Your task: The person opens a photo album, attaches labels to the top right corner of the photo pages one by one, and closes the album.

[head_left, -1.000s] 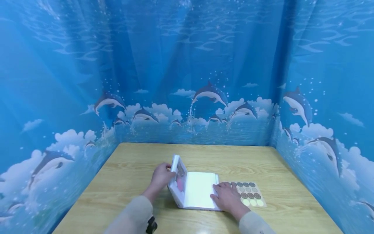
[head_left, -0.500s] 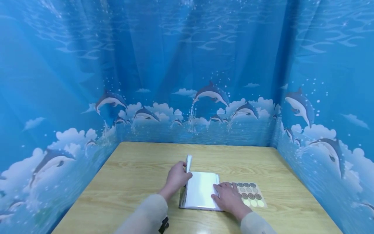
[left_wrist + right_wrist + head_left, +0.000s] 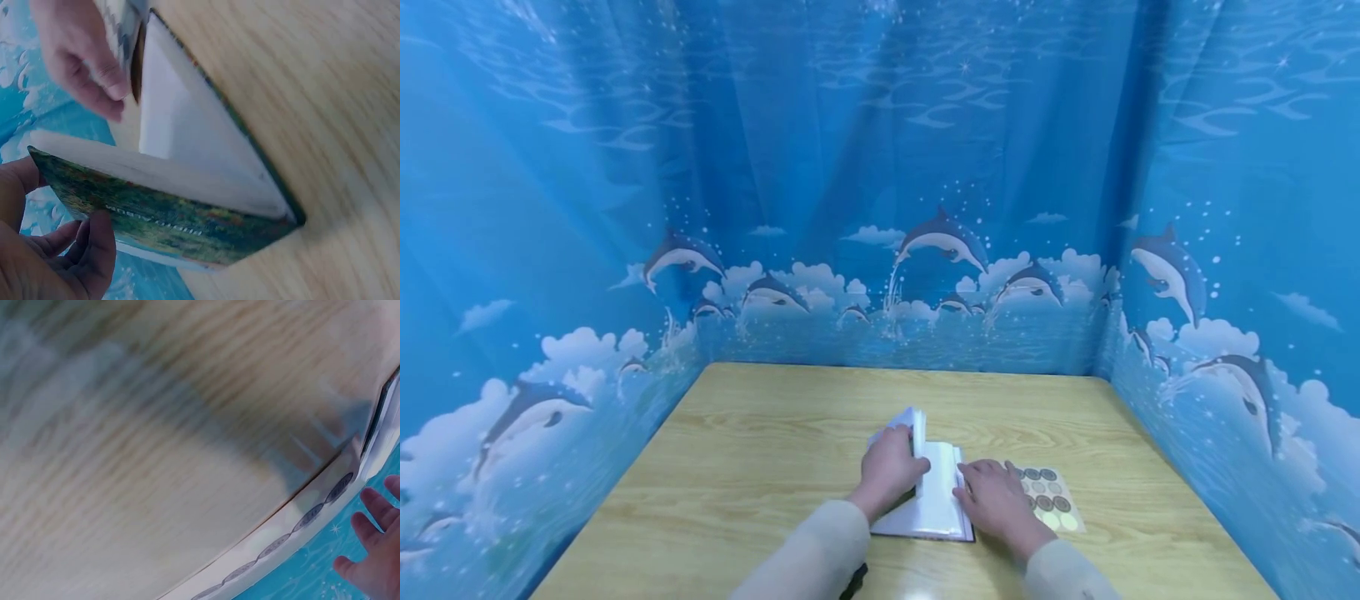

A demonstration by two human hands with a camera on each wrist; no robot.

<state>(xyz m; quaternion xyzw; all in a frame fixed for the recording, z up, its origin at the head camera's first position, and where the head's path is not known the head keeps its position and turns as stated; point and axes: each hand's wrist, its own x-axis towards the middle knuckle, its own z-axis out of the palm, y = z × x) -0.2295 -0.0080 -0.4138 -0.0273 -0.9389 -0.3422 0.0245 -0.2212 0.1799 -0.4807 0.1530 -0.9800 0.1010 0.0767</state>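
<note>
A photo album [image 3: 937, 500] stands part-folded on the wooden table, its left half raised and its right half lying flat with a white page up. My left hand [image 3: 889, 468] grips the raised cover and pages by their outer edge, thumb on the inner side. In the left wrist view, the cover [image 3: 169, 215] is dark green with pale lettering, and the left hand [image 3: 50, 256] pinches its edge. My right hand [image 3: 998, 504] is at the album's right edge, fingers fairly straight; the right wrist view shows this hand [image 3: 378, 550] with fingers spread.
A sheet of round stickers [image 3: 1051, 500], brown and pale, lies right of the album, partly under the right hand. The wooden table [image 3: 760, 433] reaches back to a blue curtain [image 3: 820, 208] printed with dolphins, which also hangs at both sides.
My left hand has carried the album's left half rightward, from leaning open to tilting over the right half. My right hand has shifted slightly right, toward the edge of the page.
</note>
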